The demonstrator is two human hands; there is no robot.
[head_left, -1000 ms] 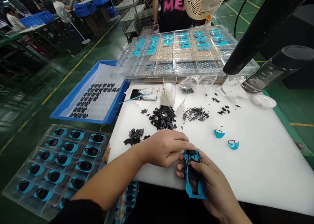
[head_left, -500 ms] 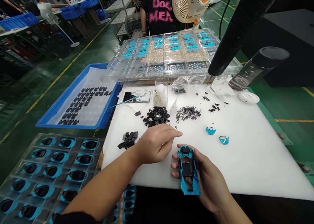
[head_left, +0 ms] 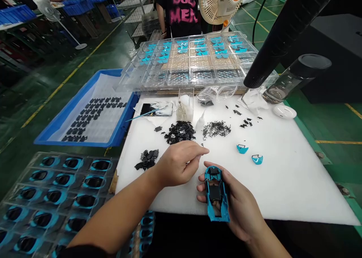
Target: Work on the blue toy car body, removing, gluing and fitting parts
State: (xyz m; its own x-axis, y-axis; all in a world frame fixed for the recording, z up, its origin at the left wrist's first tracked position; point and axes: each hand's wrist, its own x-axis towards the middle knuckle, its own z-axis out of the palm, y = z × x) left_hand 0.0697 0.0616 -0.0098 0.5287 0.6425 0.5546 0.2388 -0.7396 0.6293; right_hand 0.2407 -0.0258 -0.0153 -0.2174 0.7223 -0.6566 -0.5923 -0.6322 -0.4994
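My right hand (head_left: 240, 201) wraps round a blue toy car body (head_left: 215, 194) with black parts set in it, held above the front edge of the white work mat (head_left: 288, 190). To its left, my left hand (head_left: 183, 162) is closed in a pinch with the index finger pointing right; what lies between the fingertips, if anything, is too small to make out. Just beyond this hand is a pile of flat black plastic parts (head_left: 180, 132). Tiny black pieces (head_left: 217, 129) are spread farther right. Two small blue curved parts, one of them a blue panel (head_left: 257, 159), lie right of the car body.
A partitioned clear tray (head_left: 181, 77) with blue parts spans the back. At left are a blue tray (head_left: 82, 140) of black parts and a clear tray (head_left: 65, 190) of car bodies. A black tube (head_left: 271, 58) reaches in near a bottle (head_left: 294, 77). A person stands opposite, beside a fan.
The view has shifted slightly. My left hand stays pinched near the black pile, and my right hand keeps its hold on the toy car body.
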